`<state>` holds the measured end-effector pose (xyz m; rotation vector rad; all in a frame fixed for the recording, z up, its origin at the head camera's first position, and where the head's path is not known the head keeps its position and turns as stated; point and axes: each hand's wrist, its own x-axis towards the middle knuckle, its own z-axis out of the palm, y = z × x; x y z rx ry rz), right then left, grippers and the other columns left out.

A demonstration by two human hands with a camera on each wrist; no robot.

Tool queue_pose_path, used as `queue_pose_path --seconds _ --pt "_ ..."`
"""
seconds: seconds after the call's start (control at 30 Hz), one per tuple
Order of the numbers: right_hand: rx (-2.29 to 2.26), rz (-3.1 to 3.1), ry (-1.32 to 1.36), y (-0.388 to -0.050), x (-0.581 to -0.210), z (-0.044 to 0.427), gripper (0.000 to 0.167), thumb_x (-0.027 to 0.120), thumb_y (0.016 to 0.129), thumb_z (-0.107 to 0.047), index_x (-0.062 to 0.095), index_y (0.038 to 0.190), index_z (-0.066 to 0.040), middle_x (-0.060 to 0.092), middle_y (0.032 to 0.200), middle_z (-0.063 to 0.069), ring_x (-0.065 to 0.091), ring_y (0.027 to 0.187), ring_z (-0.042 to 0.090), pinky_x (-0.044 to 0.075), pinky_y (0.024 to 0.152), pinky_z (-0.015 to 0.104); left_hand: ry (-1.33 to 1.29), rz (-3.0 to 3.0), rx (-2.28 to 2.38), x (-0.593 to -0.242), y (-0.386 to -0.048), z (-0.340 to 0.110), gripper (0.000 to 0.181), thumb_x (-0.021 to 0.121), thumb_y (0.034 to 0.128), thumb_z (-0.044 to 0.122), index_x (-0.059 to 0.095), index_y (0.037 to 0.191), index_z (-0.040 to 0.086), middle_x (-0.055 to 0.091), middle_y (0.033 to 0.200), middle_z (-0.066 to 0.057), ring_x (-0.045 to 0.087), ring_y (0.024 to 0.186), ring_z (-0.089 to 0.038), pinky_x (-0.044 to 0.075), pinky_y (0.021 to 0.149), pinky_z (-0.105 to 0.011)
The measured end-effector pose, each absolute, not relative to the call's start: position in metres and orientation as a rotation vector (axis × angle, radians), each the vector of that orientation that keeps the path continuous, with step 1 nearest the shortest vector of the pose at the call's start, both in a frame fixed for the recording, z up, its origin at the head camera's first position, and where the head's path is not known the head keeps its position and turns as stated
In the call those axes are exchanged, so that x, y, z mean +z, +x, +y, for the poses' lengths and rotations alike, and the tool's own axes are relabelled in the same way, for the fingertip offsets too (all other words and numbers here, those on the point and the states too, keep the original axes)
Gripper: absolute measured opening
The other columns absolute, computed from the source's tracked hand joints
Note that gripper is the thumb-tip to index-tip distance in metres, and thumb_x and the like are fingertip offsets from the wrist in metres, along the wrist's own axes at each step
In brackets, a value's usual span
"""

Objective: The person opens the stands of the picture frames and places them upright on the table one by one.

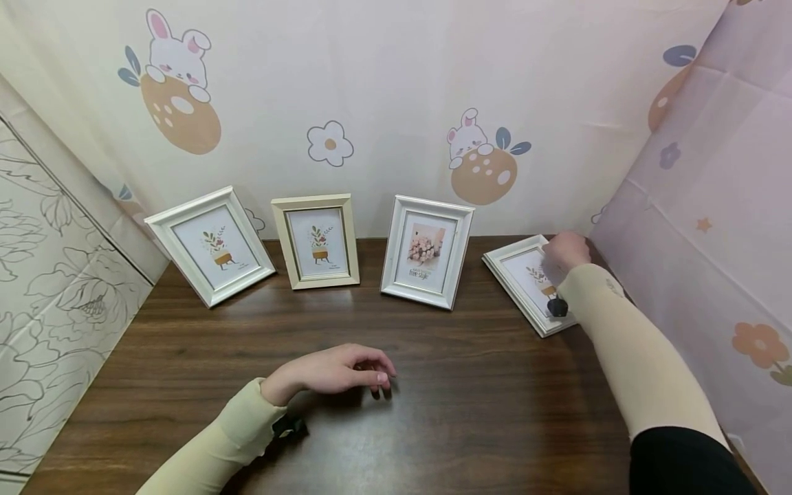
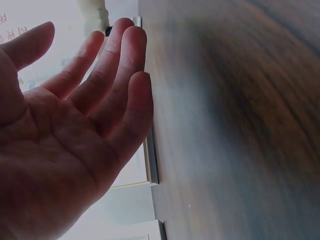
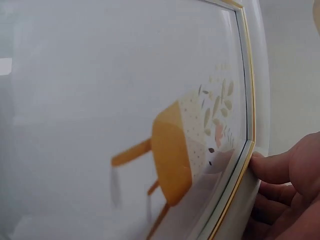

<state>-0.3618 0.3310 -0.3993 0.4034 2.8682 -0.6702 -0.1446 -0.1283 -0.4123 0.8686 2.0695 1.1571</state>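
Observation:
At the right of the head view, my right hand (image 1: 566,251) grips the upper edge of a white picture frame (image 1: 516,275) with a plant print. In the right wrist view the thumb (image 3: 275,167) presses the front of its border and the other fingers are behind it. That frame is tilted low, close to the tabletop; my forearm hides part of it. My left hand (image 1: 340,368) hovers at the middle of the table, fingers loosely bent and holding nothing. In the left wrist view its palm (image 2: 55,145) shows bare.
Along the back of the brown wooden table (image 1: 470,405) stand a white frame (image 1: 192,285) at the left, a cream frame (image 1: 324,280) and a white frame with a flower print (image 1: 427,251). A rabbit-patterned cloth (image 1: 383,82) hangs behind; another cloth (image 1: 699,227) closes off the right side.

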Motion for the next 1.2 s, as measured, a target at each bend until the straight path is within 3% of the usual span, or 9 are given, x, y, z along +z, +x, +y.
queue_pose_path --seconds 0.23,0.43,0.63,0.8,0.97,1.2 --pt "-0.739 2.918 0.292 -0.363 -0.391 0.334 0.039 0.045 0.098 -0.010 0.047 0.131 0.011 0.050 0.127 0.035 0.048 0.115 0.048 0.040 0.098 0.061 0.838 2.091 1.162 -0.411 -0.147 -0.135 0.027 0.053 0.1045 0.029 0.066 0.121 0.012 0.073 0.103 0.002 0.069 0.092 -0.019 0.049 0.087 -0.028" --pt "-0.815 2.899 0.176 -0.362 -0.383 0.341 0.057 0.040 0.093 0.002 0.032 0.149 0.005 0.039 0.140 0.037 0.041 0.123 0.053 0.033 0.103 0.067 0.814 2.137 1.156 -0.408 -0.150 -0.146 0.028 0.053 0.1045 0.031 0.066 0.123 0.014 0.073 0.103 0.003 0.069 0.093 -0.019 0.048 0.089 -0.029" --pt "-0.803 2.851 0.068 -0.358 -0.378 0.357 0.068 0.041 0.086 0.007 0.025 0.153 0.003 0.030 0.146 0.039 0.034 0.128 0.057 0.029 0.104 0.070 0.774 2.156 1.184 -0.407 -0.156 -0.159 0.030 0.052 0.1050 0.030 0.065 0.124 0.010 0.072 0.104 0.000 0.069 0.094 -0.022 0.048 0.089 -0.030" --pt "-0.829 2.862 0.033 -0.351 -0.374 0.363 0.072 0.040 0.082 0.009 0.027 0.152 0.002 0.033 0.142 0.039 0.037 0.122 0.056 0.033 0.100 0.069 0.756 2.188 1.190 -0.407 -0.161 -0.171 0.030 0.051 0.1054 0.029 0.064 0.124 0.009 0.072 0.105 -0.001 0.069 0.094 -0.022 0.048 0.089 -0.031" --pt "-0.881 2.889 0.060 -0.345 -0.373 0.364 0.062 0.041 0.086 0.006 0.032 0.147 0.002 0.042 0.131 0.036 0.044 0.111 0.050 0.038 0.093 0.066 0.772 2.198 1.201 -0.409 -0.164 -0.180 0.031 0.050 0.1058 0.028 0.064 0.124 0.007 0.072 0.106 -0.003 0.069 0.095 -0.024 0.049 0.090 -0.032" --pt "-0.926 2.873 0.102 -0.338 -0.370 0.366 0.056 0.040 0.092 0.002 0.031 0.148 -0.001 0.041 0.130 0.035 0.045 0.107 0.048 0.046 0.082 0.060 0.746 2.179 1.249 -0.410 -0.167 -0.190 0.031 0.050 0.1059 0.026 0.062 0.125 0.004 0.071 0.107 -0.005 0.069 0.095 -0.026 0.051 0.091 -0.041"
